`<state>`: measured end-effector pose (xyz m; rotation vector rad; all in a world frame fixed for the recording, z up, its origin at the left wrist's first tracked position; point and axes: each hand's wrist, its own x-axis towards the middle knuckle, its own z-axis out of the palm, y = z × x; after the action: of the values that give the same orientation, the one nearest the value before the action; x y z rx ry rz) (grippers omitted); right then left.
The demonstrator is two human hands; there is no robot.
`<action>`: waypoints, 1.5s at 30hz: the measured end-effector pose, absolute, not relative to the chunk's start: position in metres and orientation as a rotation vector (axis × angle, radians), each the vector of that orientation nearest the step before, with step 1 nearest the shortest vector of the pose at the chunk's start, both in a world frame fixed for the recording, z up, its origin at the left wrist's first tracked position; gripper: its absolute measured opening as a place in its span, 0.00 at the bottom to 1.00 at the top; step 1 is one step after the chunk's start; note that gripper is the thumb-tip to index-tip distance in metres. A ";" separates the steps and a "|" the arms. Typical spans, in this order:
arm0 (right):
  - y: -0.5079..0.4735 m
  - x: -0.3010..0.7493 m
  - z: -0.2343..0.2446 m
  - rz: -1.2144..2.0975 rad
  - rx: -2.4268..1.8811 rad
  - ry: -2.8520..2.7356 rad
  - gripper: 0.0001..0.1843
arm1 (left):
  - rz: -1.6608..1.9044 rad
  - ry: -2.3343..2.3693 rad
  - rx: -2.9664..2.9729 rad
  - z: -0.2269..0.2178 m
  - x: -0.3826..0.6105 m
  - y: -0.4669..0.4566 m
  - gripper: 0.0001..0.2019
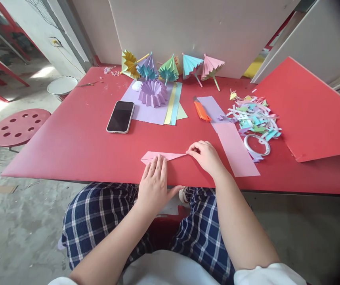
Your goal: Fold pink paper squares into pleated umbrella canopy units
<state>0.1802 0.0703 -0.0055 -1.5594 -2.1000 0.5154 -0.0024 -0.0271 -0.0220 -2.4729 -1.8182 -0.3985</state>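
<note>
A folded pink paper (172,155), long and narrowing to a point on the right, lies flat on the red table (77,150) in front of me. My left hand (155,182) rests on its wider left part, fingers stretched out and thumb apart. At the pointed right end, my right hand (205,156) pinches the paper tip between thumb and forefinger. To the right lie a pink paper strip (238,152) and a lilac strip (211,109). An orange utility knife (201,110) sits beside the lilac strip.
Several folded paper umbrellas (192,65) stand along the back. A pleated purple paper ring (153,94) rests on coloured sheets (158,117), near a phone (120,117). At right are paper scraps (257,116), a tape roll (256,145) and a red board (312,114).
</note>
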 end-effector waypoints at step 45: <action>0.069 0.175 -0.009 0.485 -1.440 -2.176 0.06 | -0.419 -1.815 -2.479 -0.021 -0.001 -0.028 0.39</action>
<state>0.1749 0.0686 -0.0090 -1.4397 -2.1760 0.4852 -0.0011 -0.0278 -0.0205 -2.4790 -1.8149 -0.4188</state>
